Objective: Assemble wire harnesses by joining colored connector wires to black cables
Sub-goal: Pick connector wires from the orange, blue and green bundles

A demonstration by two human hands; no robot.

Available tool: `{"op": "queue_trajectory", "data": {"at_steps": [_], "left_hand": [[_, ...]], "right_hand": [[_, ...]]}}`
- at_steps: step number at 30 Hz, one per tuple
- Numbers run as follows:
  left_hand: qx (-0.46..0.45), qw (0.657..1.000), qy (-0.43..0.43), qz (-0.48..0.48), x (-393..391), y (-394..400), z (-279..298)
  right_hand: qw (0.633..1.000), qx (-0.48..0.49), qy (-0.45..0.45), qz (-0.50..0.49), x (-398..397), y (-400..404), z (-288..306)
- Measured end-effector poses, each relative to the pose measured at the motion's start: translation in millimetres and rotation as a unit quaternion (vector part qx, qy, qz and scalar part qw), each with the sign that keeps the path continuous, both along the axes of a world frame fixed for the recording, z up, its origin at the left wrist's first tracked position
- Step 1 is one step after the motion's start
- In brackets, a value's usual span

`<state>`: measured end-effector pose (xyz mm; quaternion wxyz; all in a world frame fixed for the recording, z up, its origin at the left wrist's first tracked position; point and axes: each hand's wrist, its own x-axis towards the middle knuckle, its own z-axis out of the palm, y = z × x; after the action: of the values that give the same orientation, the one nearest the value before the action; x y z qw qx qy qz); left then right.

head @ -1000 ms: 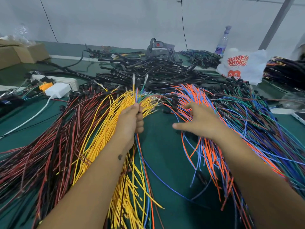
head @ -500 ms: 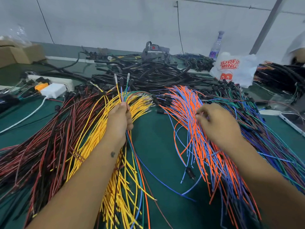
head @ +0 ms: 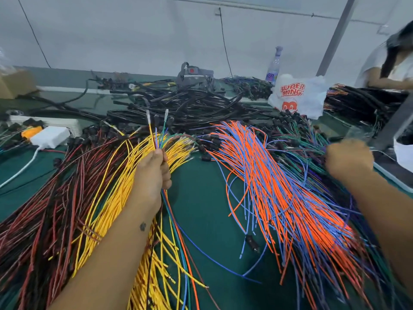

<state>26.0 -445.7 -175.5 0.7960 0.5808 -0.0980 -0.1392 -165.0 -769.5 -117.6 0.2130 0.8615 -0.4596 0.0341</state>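
Left hand [head: 152, 173] grips a small bundle of colored wires [head: 159, 135] upright above the yellow wire pile [head: 116, 186]. Right hand [head: 348, 159], blurred, reaches into green-purple wires [head: 301, 139]; grip indeterminate. Black cables [head: 190, 106] lie behind.

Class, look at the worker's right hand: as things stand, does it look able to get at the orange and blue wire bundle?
Probably yes. The right hand hovers just right of the orange and blue wire bundle, which lies uncovered on the green mat. Whether it already holds a wire is too blurred to tell.
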Motion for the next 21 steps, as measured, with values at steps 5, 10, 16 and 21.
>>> {"op": "queue_trajectory", "data": {"at_steps": [5, 10, 16, 21], "left_hand": [[0.008, 1.0, 0.002, -0.01, -0.8, -0.3, 1.8], [-0.074, 0.996, 0.033, -0.043, -5.0, 2.5, 7.9], [-0.162, 0.977, 0.037, -0.137, -9.0, 8.0, 12.7], [0.01, 0.992, -0.019, -0.121, -16.2, -4.9, 6.1]], "right_hand": [[0.971, 0.006, -0.239, 0.03, 21.1, 26.7, -5.8], [0.873, 0.085, -0.365, 0.313, 85.1, 117.6, 1.6], [0.611, 0.577, -0.395, 0.37, 140.1, 229.5, -13.1], [0.644, 0.511, -0.456, 0.341, 152.5, 227.1, -16.9]]}}
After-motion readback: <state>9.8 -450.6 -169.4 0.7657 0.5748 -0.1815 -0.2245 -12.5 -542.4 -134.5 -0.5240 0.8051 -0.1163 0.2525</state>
